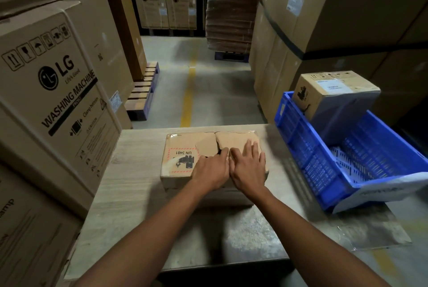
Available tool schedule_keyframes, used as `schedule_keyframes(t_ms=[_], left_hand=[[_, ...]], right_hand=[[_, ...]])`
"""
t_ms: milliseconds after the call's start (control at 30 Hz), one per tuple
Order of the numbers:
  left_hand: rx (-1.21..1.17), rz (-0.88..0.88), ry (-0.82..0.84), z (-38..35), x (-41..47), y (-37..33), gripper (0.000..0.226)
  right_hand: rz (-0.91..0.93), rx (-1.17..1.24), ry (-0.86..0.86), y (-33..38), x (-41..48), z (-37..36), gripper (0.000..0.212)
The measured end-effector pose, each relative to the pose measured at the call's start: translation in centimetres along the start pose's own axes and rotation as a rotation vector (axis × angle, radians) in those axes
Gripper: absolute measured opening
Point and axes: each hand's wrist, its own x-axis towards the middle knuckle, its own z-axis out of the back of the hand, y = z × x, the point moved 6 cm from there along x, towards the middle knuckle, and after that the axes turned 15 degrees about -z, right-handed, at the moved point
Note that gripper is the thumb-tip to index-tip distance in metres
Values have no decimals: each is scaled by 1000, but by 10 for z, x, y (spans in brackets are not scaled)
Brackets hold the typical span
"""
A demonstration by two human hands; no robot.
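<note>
A small cardboard box (pixel 185 147) with a "UN 3481" battery label lies on the wooden table (pixel 129 184), its top flaps closed along a middle seam. My left hand (pixel 212 171) rests on the box top with its fingertips at the seam between the flaps. My right hand (pixel 249 166) lies flat on the right flap, fingers straight and spread, pressing it down.
A blue plastic crate (pixel 347 159) stands on the table's right side with another small cardboard box (pixel 333 94) at its far end. Large washing-machine cartons (pixel 53 92) crowd the left, tall cartons (pixel 324 20) the right. An aisle with a yellow floor line (pixel 188 94) runs ahead.
</note>
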Motion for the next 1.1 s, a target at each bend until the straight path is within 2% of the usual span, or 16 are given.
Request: schedule_keyframes(t_ms=[167, 233, 333, 433, 500, 567, 667, 733, 933, 1100], left_hand=[[53, -26, 70, -4, 3, 5, 49], [49, -66, -5, 2, -1, 3, 43], [98, -132, -210, 12, -15, 5, 29], [140, 86, -275, 21, -32, 35, 32], [135, 337, -191, 19, -45, 64, 47], [61, 544, -121, 21, -55, 84, 63], [-41, 620, -76, 24, -58, 87, 71], [-30, 610, -63, 26, -57, 85, 69], [-116, 627, -142, 38, -52, 88, 63], [-394, 762, -306, 9, -67, 77, 67]], right_hand=[[91, -108, 126, -8, 0, 3, 60], [57, -119, 131, -12, -3, 5, 60], [-140, -49, 106, -22, -11, 4, 67], [-195, 11, 88, -26, -15, 3, 73], [-206, 78, 58, -27, -14, 6, 75], [-295, 248, 16, -33, -13, 9, 76], [-491, 562, -11, -43, -15, 14, 81], [-547, 658, -1, -43, -14, 19, 81], [-445, 626, -139, -24, 1, 54, 66], [-234, 531, -289, 3, 21, 100, 51]])
